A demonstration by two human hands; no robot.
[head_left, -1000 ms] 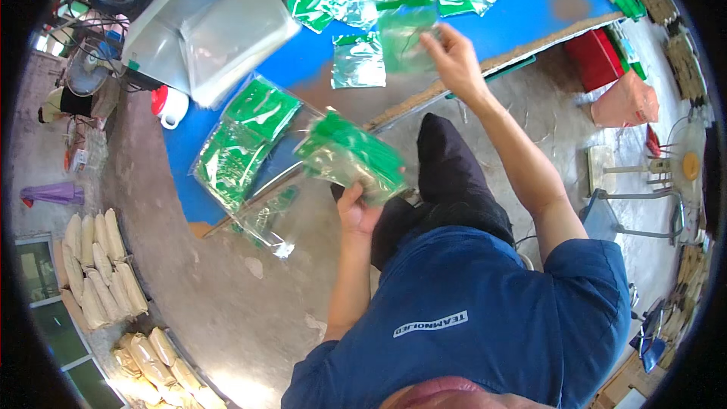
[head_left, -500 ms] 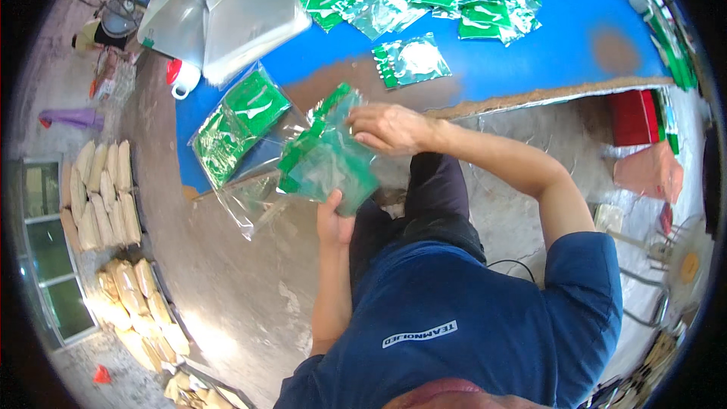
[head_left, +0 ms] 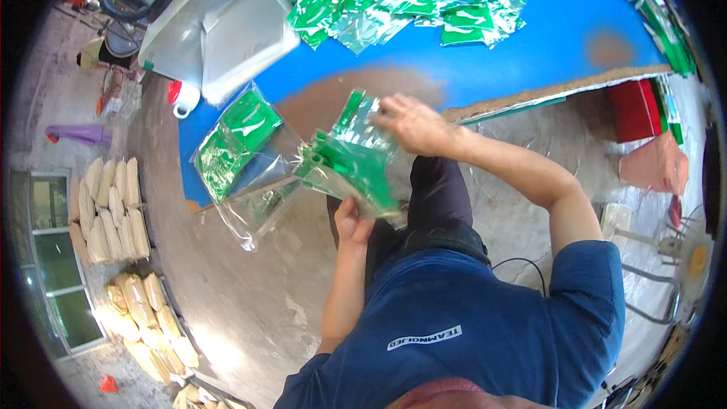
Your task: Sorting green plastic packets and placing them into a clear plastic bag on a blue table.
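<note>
Just in front of the worktop's point(head_left: 545, 45) near edge, above the person's lap, both hands come together around a fanned bundle point(head_left: 344, 163) of green-and-clear packets. 0.5 seconds ago, a single packet lay by itself on the worktop, apart from the big pile point(head_left: 409, 0); now that spot shows only bare, worn surface. A silvery packet point(head_left: 363, 116) with a green band stands at the upper end of the bundle, right by the fingers of the right hand point(head_left: 418, 125), so it is probably that same packet. If so, the bundle gains 1 more, and no packet lies loose between pile and hands.

The left hand point(head_left: 354, 221) has its grip closed on the bundle's lower edge, thumb up against the plastic. The right hand's grip looks pinched on the silvery packet's edge, though motion blur hides the exact finger contact. Whether that packet already touches the rest of the bundle, I cannot tell.

To the left, a large clear bag point(head_left: 266, 136) with green packets inside lies on the worktop, its loose end hanging over the edge. It has hardly shifted, and the pile at the far side looks much the same. Beyond the bag stands a red-and-white mug point(head_left: 184, 98), beside a grey tray point(head_left: 176, 42).
</note>
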